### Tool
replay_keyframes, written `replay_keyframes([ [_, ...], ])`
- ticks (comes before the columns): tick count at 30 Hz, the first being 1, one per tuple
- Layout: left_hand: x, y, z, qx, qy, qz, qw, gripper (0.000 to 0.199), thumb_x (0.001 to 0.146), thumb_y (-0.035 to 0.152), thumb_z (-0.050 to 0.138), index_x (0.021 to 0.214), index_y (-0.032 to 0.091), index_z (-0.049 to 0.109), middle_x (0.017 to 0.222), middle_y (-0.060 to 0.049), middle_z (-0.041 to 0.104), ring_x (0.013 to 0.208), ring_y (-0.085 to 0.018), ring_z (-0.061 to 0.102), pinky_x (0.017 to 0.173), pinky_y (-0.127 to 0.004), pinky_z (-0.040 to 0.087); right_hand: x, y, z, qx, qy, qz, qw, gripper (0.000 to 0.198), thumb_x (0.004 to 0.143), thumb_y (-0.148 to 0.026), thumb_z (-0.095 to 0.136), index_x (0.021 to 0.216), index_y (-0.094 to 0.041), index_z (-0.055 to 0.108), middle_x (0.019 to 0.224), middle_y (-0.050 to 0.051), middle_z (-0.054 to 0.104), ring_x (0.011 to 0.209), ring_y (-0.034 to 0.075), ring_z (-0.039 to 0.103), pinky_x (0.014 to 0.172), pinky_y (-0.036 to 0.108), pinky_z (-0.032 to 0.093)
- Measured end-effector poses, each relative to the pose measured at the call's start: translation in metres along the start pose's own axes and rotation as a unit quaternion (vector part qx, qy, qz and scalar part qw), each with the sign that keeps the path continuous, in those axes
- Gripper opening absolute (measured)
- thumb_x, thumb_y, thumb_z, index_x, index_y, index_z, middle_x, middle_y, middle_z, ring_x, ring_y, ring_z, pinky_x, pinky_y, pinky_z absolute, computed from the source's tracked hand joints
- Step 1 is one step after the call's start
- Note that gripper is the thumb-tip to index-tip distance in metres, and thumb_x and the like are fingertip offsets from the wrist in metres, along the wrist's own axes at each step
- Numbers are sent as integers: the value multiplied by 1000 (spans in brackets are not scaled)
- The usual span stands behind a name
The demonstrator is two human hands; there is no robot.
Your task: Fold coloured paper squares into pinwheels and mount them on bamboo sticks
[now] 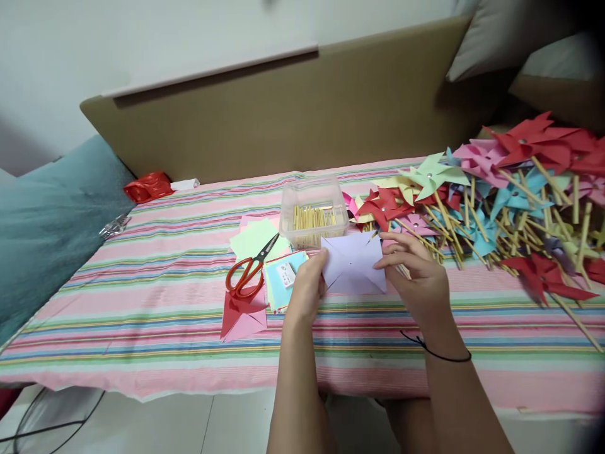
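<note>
A square of light purple paper (352, 268) is held up between my two hands, with slits running in from its corners and a small dark dot at its middle. My left hand (306, 287) is closed on its left edge, thumb on the front. At the right edge, my right hand (413, 271) pinches the paper with bent fingers near the upper right corner. Just behind the sheet stands a clear plastic box (312, 189) of short thin sticks (312, 217). To the left lie red-handled scissors (250, 268), partly over green paper (253, 234).
Finished paper pinwheels (432, 176) on sticks are heaped at the right. A small white box (286, 275) sits on blue paper, beside red and pink sheets (243, 318). A red plastic bag (149, 187) and crumpled foil (115, 226) lie at far left on the striped cloth (165, 271).
</note>
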State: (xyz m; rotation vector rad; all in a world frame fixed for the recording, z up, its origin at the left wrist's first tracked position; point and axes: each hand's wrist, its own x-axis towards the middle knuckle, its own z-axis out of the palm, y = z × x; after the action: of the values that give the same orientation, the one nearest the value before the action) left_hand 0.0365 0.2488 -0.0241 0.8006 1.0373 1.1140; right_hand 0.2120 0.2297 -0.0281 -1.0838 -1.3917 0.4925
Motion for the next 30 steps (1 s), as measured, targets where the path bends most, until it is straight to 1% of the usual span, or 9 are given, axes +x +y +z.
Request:
replay_keyframes([
  [3, -2, -2, 3, 9, -55, 14, 998, 40, 64, 40, 80, 93, 14, 72, 74, -3, 72, 64, -15, 64, 62, -25, 48, 0, 2, -3, -1, -15, 3, 1000, 18, 78, -16, 61, 65, -23, 71, 115, 7, 62, 83, 17, 62, 76, 36, 52],
  [5, -2, -4, 5, 0, -32, 20, 999, 36, 60, 34, 83, 88, 14, 72, 75, -3, 73, 63, -14, 63, 62, -24, 48, 0, 3, -3, 16, -11, 34, 999, 13, 79, -21, 63, 71, -23, 72, 117, 7, 63, 88, 19, 64, 75, 35, 54],
  [9, 0, -7, 11, -12, 8, 25, 1000, 31, 58, 32, 84, 79, 13, 72, 71, -3, 72, 58, -12, 61, 58, -23, 47, 0, 6, 0, 136, 35, 200, 970, 30, 82, -38, 64, 108, -24, 66, 113, 9, 68, 83, 20, 69, 66, 33, 57],
  [11, 0, -6, 13, -7, 6, 18, 1000, 30, 58, 32, 84, 77, 13, 72, 68, -2, 71, 56, -12, 60, 57, -24, 48, 1, 9, 1, 166, 31, 266, 949, 36, 79, -44, 67, 107, -21, 66, 98, 9, 73, 73, 20, 70, 61, 31, 57],
  [14, -2, -6, 14, 15, -4, 5, 1000, 27, 57, 32, 83, 73, 13, 71, 61, -1, 68, 51, -11, 57, 54, -24, 46, 1, 13, 3, 157, 26, 300, 941, 36, 69, -43, 76, 94, -17, 68, 79, 7, 75, 67, 20, 69, 58, 30, 56],
  [17, -4, -8, 14, 32, -16, 4, 999, 26, 59, 33, 82, 72, 13, 70, 59, 0, 66, 49, -10, 54, 52, -23, 43, 1, 14, 5, 147, 44, 286, 946, 32, 63, -37, 80, 86, -17, 69, 76, 6, 75, 68, 20, 69, 60, 31, 55],
  [23, -7, -11, 16, 33, -9, 11, 999, 22, 65, 32, 76, 74, 14, 70, 51, 4, 58, 46, -8, 46, 49, -21, 36, -1, 9, 9, 108, 76, 220, 966, 16, 68, -29, 75, 80, -19, 73, 80, 5, 75, 76, 21, 71, 68, 33, 58],
  [26, -7, -11, 18, 24, 14, 6, 1000, 21, 63, 31, 75, 73, 13, 69, 51, 3, 59, 45, -8, 46, 48, -21, 35, -1, 7, 9, 81, 45, 153, 984, 11, 75, -26, 71, 83, -20, 75, 90, 6, 74, 89, 21, 70, 77, 34, 58],
  [30, -7, -12, 17, -23, 7, 9, 1000, 27, 63, 31, 77, 82, 13, 71, 62, -1, 68, 56, -13, 58, 60, -25, 45, -1, 4, 9, 58, 3, 86, 995, 11, 80, -25, 67, 86, -22, 76, 102, 7, 68, 101, 20, 65, 79, 31, 57],
])
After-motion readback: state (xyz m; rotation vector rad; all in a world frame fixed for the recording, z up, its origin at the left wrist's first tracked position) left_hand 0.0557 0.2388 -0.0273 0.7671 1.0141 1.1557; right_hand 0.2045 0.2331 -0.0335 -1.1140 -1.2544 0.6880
